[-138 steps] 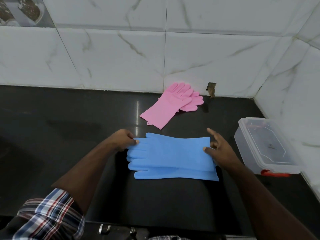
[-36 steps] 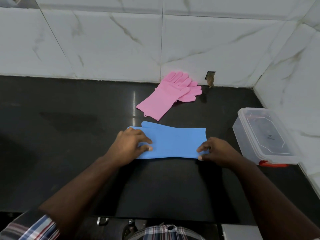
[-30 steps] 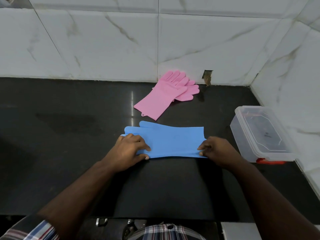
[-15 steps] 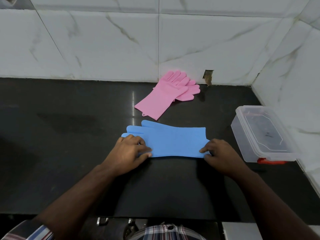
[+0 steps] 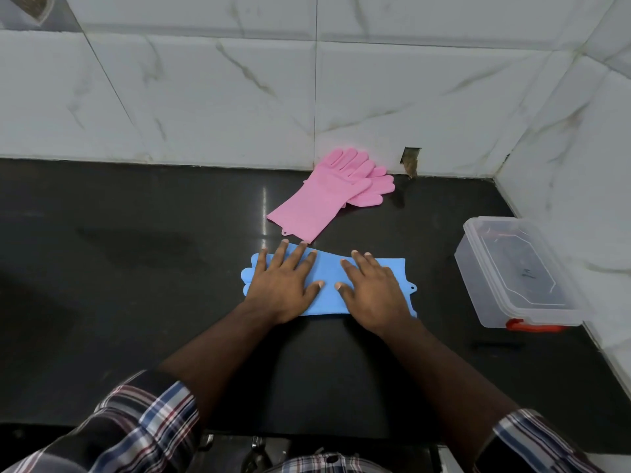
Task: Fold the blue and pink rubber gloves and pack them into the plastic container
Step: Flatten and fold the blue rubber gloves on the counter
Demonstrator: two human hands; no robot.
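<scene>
Nearest the camera, two plaid sleeves (image 5: 143,418) are pushed up the forearms, which reach forward over the black counter (image 5: 119,302). Both hands lie flat, palms down, on the blue gloves (image 5: 327,285), which are spread lengthwise across the counter, fingers to the left and cuffs to the right. The left hand (image 5: 285,285) has its fingers spread and straight, pressing on the finger end of the gloves; it grips nothing. The right hand (image 5: 374,295) is likewise flat with fingers apart, pressing the cuff half, with a small tab of the cuff showing just beyond it. The two thumbs point toward each other with a strip of blue between them. To the right, well apart from the blue gloves, a clear plastic container (image 5: 512,268) sits against the side wall, its lid on and a red latch (image 5: 532,326) at its near end. Farther back, just beyond the blue gloves, the pink gloves (image 5: 321,199) lie one over the other on a slant, cuffs toward the hands and fingers reaching the foot of the marble-tiled wall (image 5: 239,97).
</scene>
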